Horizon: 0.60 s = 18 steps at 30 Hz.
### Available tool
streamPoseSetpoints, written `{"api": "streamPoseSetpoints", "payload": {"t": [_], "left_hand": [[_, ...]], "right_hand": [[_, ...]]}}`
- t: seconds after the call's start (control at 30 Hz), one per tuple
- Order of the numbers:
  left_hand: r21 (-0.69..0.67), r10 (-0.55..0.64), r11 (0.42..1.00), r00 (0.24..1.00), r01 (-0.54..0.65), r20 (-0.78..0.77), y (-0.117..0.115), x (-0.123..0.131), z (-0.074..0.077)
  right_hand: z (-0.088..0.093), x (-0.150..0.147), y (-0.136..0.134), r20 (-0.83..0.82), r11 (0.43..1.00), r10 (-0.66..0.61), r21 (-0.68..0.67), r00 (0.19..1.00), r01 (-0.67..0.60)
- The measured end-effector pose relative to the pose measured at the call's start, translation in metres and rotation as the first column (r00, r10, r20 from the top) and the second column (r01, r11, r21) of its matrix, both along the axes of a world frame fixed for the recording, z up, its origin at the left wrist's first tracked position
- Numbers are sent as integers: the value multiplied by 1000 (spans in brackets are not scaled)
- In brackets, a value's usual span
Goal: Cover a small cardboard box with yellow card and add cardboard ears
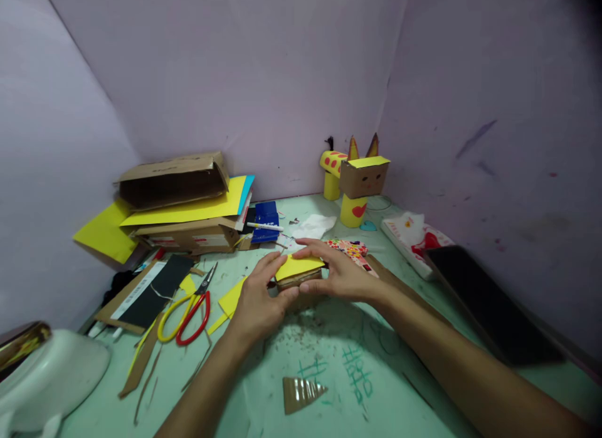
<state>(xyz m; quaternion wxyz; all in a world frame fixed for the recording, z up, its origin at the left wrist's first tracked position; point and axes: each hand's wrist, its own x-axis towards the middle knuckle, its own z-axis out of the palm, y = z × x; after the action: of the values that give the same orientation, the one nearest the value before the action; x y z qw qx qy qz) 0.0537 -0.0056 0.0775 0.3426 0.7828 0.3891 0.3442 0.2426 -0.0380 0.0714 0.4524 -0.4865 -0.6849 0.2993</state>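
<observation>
Between my two hands is a small cardboard box [301, 280] with yellow paper on its top face. My left hand [260, 297] grips its left end, fingers at the far corner and thumb at the near side. At the right end, my right hand [339, 275] curls around it, fingertips on the yellow top and thumb low on the front. Left of my hands lie scissors [194, 306] with one yellow and one red handle, blades apart, beside yellow paper scraps [232, 298]. A striped cardboard triangle [302, 395] rests nearer to me.
Behind my right hand stands a cardboard animal figure [365, 178] with pointed ears and a yellow tube body. Boxes [188, 234] and yellow sheets [188, 212] are stacked back left. A white pot [70, 378] sits front left; a dark tablet-like slab [489, 303] is at right, near a tissue pack [409, 246].
</observation>
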Motion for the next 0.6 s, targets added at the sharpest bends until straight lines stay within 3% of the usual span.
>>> {"api": "streamPoseSetpoints", "payload": {"t": [0.13,0.4,0.5,0.6], "left_hand": [[-10,-2,1000,1000,2,2,0,-2,-2],[126,-30,991,991,47,-130,0,-11,4],[61,-45,997,990,53,-136,0,-11,3],[-34,55,998,997,-56,-45,0,-7,-2]], "right_hand": [[-2,2,1,37,996,48,78,998,-51],[0,3,1,-15,996,51,70,999,-50],[1,1,2,-66,998,57,45,996,-54],[2,-4,2,-125,1000,-2,3,992,3]]}}
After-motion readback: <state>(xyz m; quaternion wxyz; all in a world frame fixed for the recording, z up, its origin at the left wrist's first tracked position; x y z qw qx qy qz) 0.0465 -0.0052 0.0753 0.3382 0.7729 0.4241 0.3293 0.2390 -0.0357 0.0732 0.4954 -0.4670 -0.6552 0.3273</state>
